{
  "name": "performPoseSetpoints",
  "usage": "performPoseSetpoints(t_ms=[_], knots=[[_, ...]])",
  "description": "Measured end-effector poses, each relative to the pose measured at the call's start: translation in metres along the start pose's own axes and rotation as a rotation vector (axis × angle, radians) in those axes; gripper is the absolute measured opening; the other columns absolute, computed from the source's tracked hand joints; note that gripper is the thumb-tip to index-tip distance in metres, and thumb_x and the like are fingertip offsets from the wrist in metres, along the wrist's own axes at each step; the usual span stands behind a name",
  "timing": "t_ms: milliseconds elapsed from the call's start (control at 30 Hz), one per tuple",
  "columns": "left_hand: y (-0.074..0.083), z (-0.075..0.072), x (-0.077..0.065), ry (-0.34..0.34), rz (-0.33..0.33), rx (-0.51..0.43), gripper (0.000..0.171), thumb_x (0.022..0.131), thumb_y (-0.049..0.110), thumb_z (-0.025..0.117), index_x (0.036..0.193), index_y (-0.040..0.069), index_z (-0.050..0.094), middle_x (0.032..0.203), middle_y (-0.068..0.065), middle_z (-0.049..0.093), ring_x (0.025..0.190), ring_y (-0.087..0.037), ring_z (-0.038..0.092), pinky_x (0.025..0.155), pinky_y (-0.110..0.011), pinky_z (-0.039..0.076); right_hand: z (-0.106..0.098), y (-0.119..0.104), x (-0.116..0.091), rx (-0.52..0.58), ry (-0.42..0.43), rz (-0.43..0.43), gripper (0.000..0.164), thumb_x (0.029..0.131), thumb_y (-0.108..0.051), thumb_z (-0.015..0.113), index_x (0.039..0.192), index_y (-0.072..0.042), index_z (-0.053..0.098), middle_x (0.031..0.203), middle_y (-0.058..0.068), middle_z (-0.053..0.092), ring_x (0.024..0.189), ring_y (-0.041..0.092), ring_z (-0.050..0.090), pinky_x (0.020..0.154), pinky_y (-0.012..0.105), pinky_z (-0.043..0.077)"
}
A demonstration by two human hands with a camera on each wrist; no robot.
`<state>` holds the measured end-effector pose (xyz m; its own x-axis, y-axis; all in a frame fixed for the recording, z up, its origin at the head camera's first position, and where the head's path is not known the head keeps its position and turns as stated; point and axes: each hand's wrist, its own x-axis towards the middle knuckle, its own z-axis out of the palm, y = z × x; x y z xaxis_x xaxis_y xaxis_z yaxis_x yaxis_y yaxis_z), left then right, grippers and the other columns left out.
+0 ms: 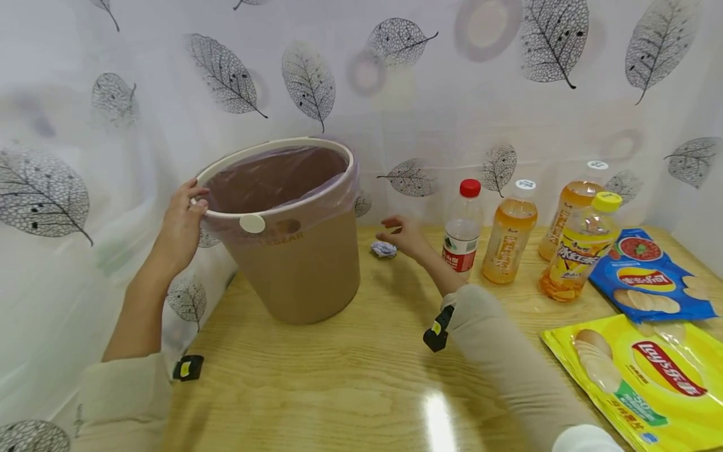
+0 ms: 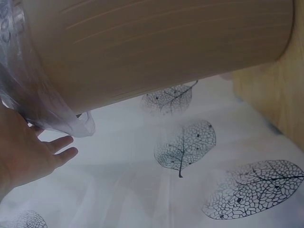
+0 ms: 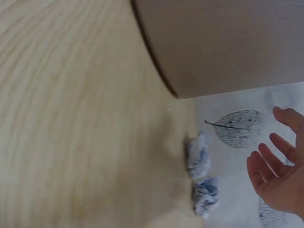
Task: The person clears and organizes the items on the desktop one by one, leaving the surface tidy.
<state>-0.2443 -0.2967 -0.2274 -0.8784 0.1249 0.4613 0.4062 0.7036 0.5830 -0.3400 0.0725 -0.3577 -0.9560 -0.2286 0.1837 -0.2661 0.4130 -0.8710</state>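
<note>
A tan trash can point(image 1: 288, 270) with a pale rim and a thin plastic liner point(image 1: 333, 198) stands at the back left of the wooden table. My left hand point(image 1: 179, 229) grips its rim on the left side; in the left wrist view two fingers of that hand point(image 2: 26, 152) stick out below the liner. My right hand point(image 1: 405, 235) hovers with loosely bent fingers just above a crumpled paper ball point(image 1: 384, 249), holding nothing. Two paper balls show in the right wrist view, one point(image 3: 198, 156) beside the other point(image 3: 206, 196), apart from the right hand point(image 3: 280, 166).
Right of my right hand stand a red-capped bottle point(image 1: 462, 235), two white-capped drink bottles point(image 1: 508, 242) and a yellow-capped bottle point(image 1: 578, 251). A blue chip bag point(image 1: 649, 279) and a yellow one point(image 1: 644, 376) lie at the right. A leaf-patterned curtain point(image 1: 361, 113) hangs behind.
</note>
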Motion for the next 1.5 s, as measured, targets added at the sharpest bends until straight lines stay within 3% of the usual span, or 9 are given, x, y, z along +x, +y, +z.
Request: performPoseSetpoints(t_ms=[533,767,1067,1500], knots=[[0.003,0.000,0.000,-0.014,-0.006,-0.004,0.049,0.098,0.023,0.020,0.130,-0.012,0.033,0.149,-0.020,0.010,0.134,-0.039,0.005,0.103,-0.058,0.006,0.021,0.031,0.003,-0.092,0.038,0.052,0.046,0.083,-0.011,0.065,0.122,0.008,0.050,0.122,0.024,0.052,0.100,0.035,0.054,0.082,0.040,0.045],[0.002,0.001,0.000,-0.007,-0.008,-0.005,0.049,0.098,0.023,0.020,0.130,-0.012,0.034,0.149,-0.020,0.010,0.134,-0.039,0.005,0.103,-0.057,0.005,0.026,0.044,0.002,-0.085,0.049,0.069,0.052,0.081,-0.008,0.068,0.125,0.012,0.047,0.125,0.026,0.048,0.112,0.035,0.046,0.095,0.041,0.036],[0.000,0.000,0.000,0.002,0.002,0.005,0.048,0.098,0.022,0.021,0.129,-0.012,0.035,0.148,-0.021,0.012,0.134,-0.039,0.006,0.103,-0.057,0.005,0.035,0.062,0.005,-0.178,0.053,0.081,0.061,0.081,-0.016,0.070,0.131,0.008,0.043,0.128,0.025,0.047,0.116,0.035,0.044,0.096,0.043,0.035],[0.000,-0.001,0.000,-0.001,-0.010,-0.006,0.048,0.098,0.021,0.021,0.130,-0.013,0.034,0.149,-0.021,0.011,0.133,-0.041,0.006,0.103,-0.058,0.006,0.044,0.062,0.005,-0.265,0.160,0.092,0.048,0.078,-0.017,0.074,0.118,0.002,0.056,0.121,0.023,0.049,0.110,0.036,0.048,0.092,0.044,0.037]])
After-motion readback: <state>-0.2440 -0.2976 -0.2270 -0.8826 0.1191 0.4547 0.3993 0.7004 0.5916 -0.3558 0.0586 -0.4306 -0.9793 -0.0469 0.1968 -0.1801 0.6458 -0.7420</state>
